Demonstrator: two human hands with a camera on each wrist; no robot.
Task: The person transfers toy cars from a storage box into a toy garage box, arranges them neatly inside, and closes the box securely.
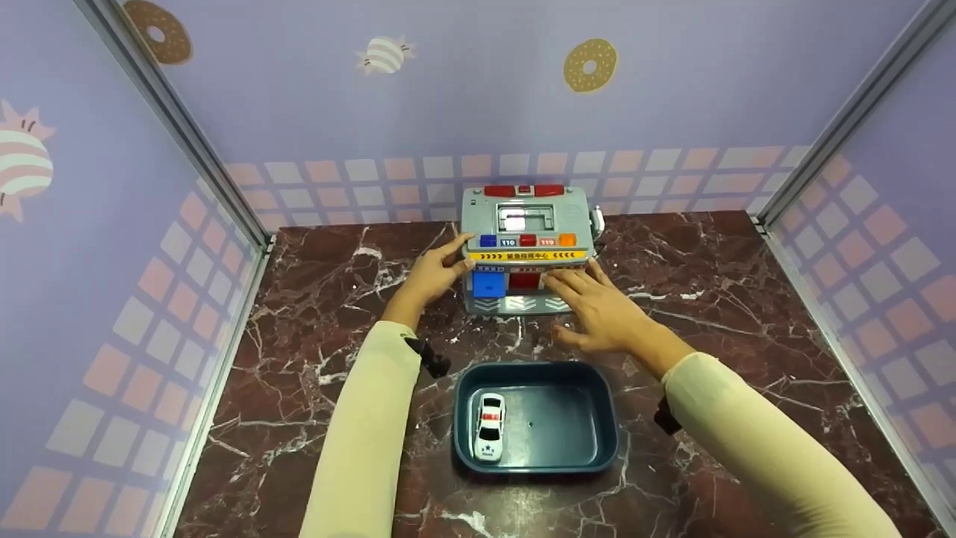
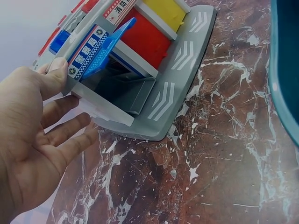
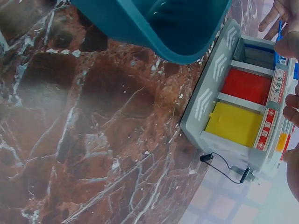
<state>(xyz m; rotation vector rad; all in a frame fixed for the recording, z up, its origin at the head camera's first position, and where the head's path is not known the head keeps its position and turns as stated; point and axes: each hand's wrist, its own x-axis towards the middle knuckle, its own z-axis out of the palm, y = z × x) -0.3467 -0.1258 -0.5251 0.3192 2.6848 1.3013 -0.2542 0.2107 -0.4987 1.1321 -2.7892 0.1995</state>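
Observation:
A grey toy garage (image 1: 526, 224) stands near the back wall. Its blue door (image 2: 110, 49) is swung up, exposing a dark bay (image 2: 117, 88); the red door (image 3: 246, 86) and yellow door (image 3: 234, 124) are down. My left hand (image 1: 433, 276) holds the garage's left front corner, thumb on the front and index finger at the side; the other fingers (image 2: 70, 130) stay loose. In front of the right side is my right hand (image 1: 601, 310), fingers extended towards the front edge, thumb apart from it. Whether these fingertips touch the garage is unclear.
Nearer to me, a dark teal basin (image 1: 611, 418) sits on the marbled table (image 1: 336, 418). A white toy police car (image 1: 489, 427) lies inside, at its left. A black cord (image 3: 226, 170) hangs at the garage's right side. Patterned walls enclose the back and both sides.

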